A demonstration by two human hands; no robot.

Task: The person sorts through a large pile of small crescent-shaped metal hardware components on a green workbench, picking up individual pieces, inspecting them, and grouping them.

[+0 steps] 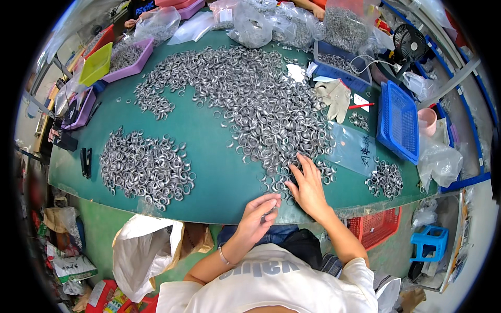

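Note:
A large heap of small silver metal rings [245,99] spreads across the middle of the green table [209,156]. My right hand [308,185] lies flat with fingers spread on the rings at the heap's near end. My left hand [258,214] sits at the table's front edge with fingers curled together, pinching what look like a few rings. A separate pile of rings [146,167] lies to the left. A smaller cluster of rings [385,180] lies at the right.
Blue basket [399,120], white glove [334,96], clear plastic bag [355,148], red pen [360,106] and small fan [409,43] at right. Blue tray [342,65], bags of rings at back. Purple tray [128,60], yellow-green tray [96,63] at left. White sack [143,250] below.

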